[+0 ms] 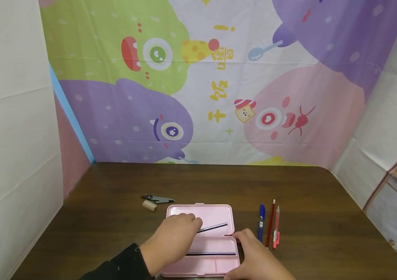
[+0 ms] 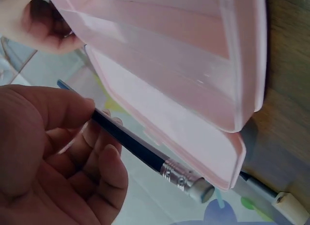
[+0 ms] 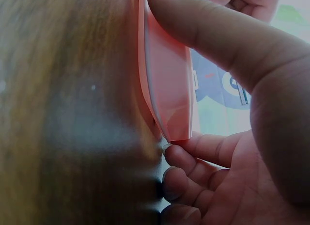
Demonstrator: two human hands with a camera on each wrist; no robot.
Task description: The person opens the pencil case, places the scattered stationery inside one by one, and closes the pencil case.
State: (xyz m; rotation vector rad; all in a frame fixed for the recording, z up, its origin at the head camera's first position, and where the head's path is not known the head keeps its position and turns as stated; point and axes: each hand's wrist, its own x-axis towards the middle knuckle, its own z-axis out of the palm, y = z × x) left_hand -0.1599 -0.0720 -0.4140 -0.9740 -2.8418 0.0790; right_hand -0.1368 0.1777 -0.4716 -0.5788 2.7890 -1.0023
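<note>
An open pink pencil case [image 1: 195, 266] lies at the near middle of the table, its lid [image 1: 216, 213] folded back away from the body. My left hand [image 1: 174, 239] is over the case and pinches a dark pencil [image 2: 138, 145] between thumb and fingers. The pencil's metal band and eraser [image 2: 201, 190] show in the left wrist view. A slim dark rod [image 1: 212, 254] lies along the divider inside the case. At the right end of the case, my right hand [image 1: 254, 254] grips its side, thumb at the near corner and fingertips near the hinge.
Right of the case lie a blue pen [image 1: 261, 221], a dark red pencil [image 1: 270, 223] and a pink pen [image 1: 277, 229]. Behind it on the left are a grey compass [image 1: 160, 200] and a small tan cylinder [image 1: 149, 205]. A cartoon-printed cloth [image 1: 219, 147] hangs behind the table.
</note>
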